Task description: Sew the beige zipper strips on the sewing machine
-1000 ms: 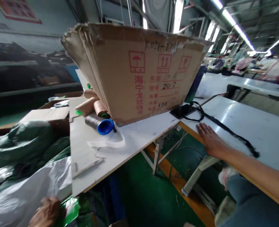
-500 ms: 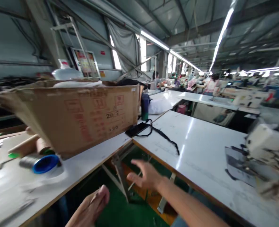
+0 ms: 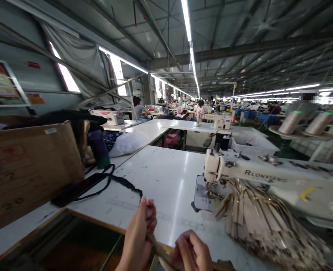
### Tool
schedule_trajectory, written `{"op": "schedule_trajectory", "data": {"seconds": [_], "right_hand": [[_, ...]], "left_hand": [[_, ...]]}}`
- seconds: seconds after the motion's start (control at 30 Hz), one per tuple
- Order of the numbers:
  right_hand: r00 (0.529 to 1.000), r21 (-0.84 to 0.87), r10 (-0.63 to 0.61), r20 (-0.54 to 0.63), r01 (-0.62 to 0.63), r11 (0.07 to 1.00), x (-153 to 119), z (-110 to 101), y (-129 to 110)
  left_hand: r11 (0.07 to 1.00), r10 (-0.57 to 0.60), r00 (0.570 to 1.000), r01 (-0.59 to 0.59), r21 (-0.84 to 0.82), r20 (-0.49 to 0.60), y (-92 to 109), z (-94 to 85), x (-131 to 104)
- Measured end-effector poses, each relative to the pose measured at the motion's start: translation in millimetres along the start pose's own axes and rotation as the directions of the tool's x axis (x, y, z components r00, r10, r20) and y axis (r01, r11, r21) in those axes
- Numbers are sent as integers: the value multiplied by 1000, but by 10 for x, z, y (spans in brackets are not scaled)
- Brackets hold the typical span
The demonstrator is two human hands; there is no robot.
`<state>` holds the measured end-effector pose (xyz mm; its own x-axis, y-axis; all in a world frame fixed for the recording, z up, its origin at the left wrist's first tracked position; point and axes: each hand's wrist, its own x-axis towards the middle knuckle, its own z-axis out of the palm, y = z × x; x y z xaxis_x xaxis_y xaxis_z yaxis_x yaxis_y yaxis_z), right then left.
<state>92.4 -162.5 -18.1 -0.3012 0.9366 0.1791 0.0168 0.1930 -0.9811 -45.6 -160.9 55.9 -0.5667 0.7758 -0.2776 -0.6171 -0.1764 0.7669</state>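
Note:
My left hand [image 3: 140,233] is closed with the thumb on top, gripping one end of a beige fabric strip [image 3: 162,254]. The strip runs down to my right hand [image 3: 193,250], whose curled fingers close on it over the table's front edge. To the right, a thick bundle of beige zippers [image 3: 251,218] with gold-coloured teeth hangs over the bed of a white sewing machine [image 3: 253,173]. Just beyond my left hand lies the end of a black strap [image 3: 124,182] on the white table [image 3: 155,169].
At left stand a cardboard box [image 3: 28,165], a dark phone-like slab [image 3: 76,190] and a blue-green bottle [image 3: 99,148]. A white plastic bag [image 3: 129,143] lies behind. Thread cones [image 3: 290,122] stand at right. Other people sit at machines farther back.
The view has swung right, bringing the sewing machine and zipper bundle into full sight. My hands, apart and without anything visible in them before, now hold the beige fabric strip between them.

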Motion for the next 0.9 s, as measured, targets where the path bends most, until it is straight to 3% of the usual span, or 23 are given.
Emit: {"op": "schedule_trajectory", "data": {"seconds": [0.07, 0.13, 0.23, 0.3, 0.43, 0.53, 0.63, 0.73, 0.9], "right_hand": [[990, -32, -137, -26, 136, 990, 63, -130, -33], [988, 0, -155, 22, 155, 988, 135, -208, -27], [995, 160, 84, 62, -93, 983, 285, -340, 80], [976, 255, 213, 36, -215, 943, 415, -448, 198], [956, 316, 292, 23, -284, 905, 664, -608, 424], [961, 325, 274, 14, -264, 908, 757, -630, 498], [962, 300, 274, 23, -268, 916, 749, -622, 484], [957, 161, 290, 18, -288, 944, 679, -667, 434], [979, -158, 164, -123, -182, 971, 671, -884, 227]], "left_hand": [[984, -131, 983, 144, -103, 128, -51, 375, 49], [965, -188, 962, 218, -144, 201, -119, 702, 153], [988, -144, 979, 149, -28, 143, -291, 1032, 439], [973, -190, 978, 177, 147, 82, -434, 1131, 672], [904, -336, 939, 299, 306, 76, -672, 1087, 985], [878, -347, 929, 274, 392, 129, -756, 971, 1026], [885, -297, 930, 182, 428, 217, -796, 900, 1032], [900, -221, 936, 88, 427, 274, -784, 878, 1104], [909, -17, 938, -128, 396, 345, -436, 683, 1294]]}}
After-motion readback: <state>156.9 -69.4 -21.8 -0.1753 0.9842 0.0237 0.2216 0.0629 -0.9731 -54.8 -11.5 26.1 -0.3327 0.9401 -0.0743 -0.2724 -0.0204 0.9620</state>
